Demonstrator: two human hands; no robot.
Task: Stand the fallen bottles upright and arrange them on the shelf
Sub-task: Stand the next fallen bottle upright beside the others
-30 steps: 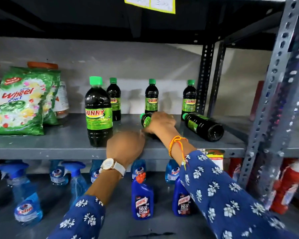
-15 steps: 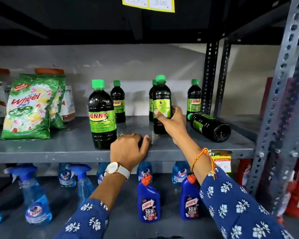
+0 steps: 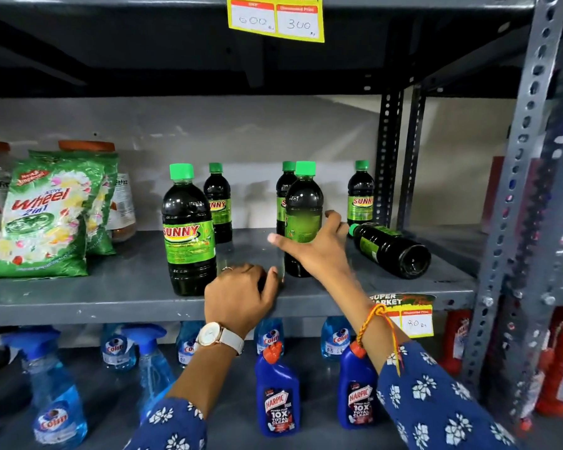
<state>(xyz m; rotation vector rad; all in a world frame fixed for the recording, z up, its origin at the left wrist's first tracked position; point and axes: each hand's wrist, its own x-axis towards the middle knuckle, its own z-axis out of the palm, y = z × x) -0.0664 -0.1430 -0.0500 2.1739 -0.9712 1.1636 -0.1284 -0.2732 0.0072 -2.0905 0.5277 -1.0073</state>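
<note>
Nearest, the left hand [image 3: 241, 295] rests curled on the front edge of the grey metal shelf [image 3: 78, 297], its grip holding nothing. Just beyond, the right hand [image 3: 312, 251] has its grip spread wide around an upright dark bottle with a green cap [image 3: 303, 203], thumb out to the left (whether the palm touches the bottle is unclear). To the right a dark green-capped bottle lying on its side [image 3: 390, 248] remains down. Left of the hands a large SUNNY-labelled dark bottle [image 3: 189, 232] stands upright, with three smaller ones upright along the back.
</note>
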